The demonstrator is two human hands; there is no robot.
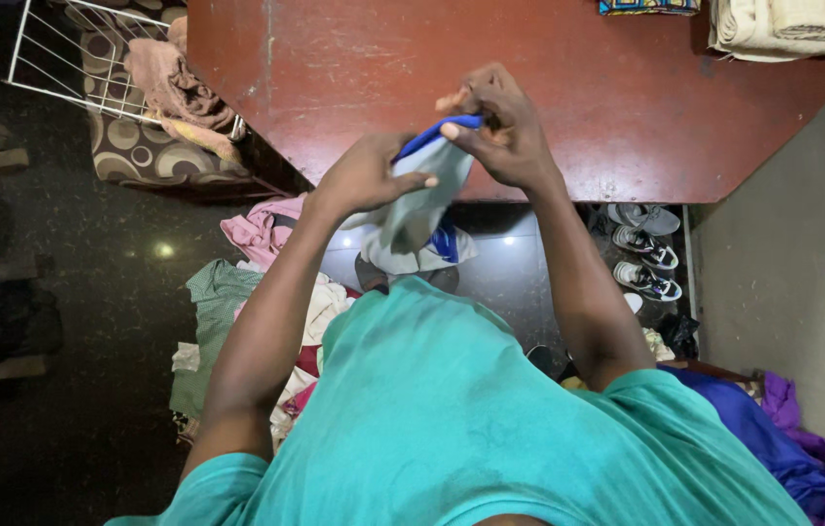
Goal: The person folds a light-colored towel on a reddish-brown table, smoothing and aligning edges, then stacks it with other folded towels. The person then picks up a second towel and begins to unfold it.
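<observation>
A pale grey-blue garment (417,209) with a bright blue trim hangs between my two hands, over the near edge of a dark red table (354,68). My left hand (366,175) grips its upper left part, thumb pressed against the cloth. My right hand (495,127) pinches the blue trim at the top, fingers closed on it. The lower part of the garment dangles down toward the floor in front of my teal shirt.
Loose clothes (237,312) lie heaped on the dark floor at my left. Sneakers (644,258) stand under the table at right. Folded cream towels (792,27) sit on the table's far right corner. A white wire rack (72,49) with pinkish cloth is at far left. Purple fabric (802,438) lies at lower right.
</observation>
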